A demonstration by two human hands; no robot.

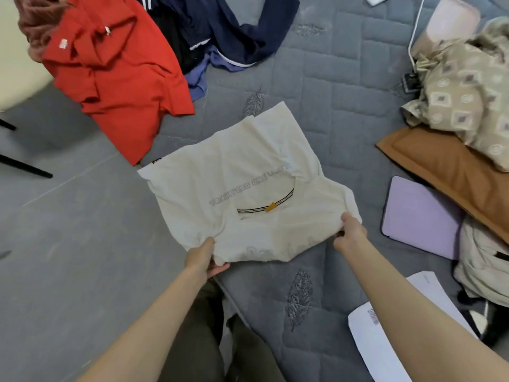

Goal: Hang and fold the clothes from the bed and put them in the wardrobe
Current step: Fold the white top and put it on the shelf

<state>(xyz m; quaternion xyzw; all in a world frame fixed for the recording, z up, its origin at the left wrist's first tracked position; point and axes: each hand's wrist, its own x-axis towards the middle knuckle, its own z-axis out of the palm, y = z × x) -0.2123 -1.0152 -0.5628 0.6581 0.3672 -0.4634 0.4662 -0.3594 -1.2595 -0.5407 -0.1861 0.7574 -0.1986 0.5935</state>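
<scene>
A cream T-shirt [242,172] lies partly folded on the grey quilted bed [330,86], its neck tape and mirrored lettering showing through. My left hand [203,257] grips the shirt's near left edge at the bed's corner. My right hand [351,231] pinches the near right edge. A red shirt [118,78] hangs over the bed's left side, and a pile of navy and blue garments [220,31] sits beyond it at the far end.
A lilac tablet case [421,216] lies to the right, next to a brown pillow [446,166] and a beige patterned blanket [468,86]. White papers [391,334] rest near my right arm. A chair [19,78] stands on the grey floor at left.
</scene>
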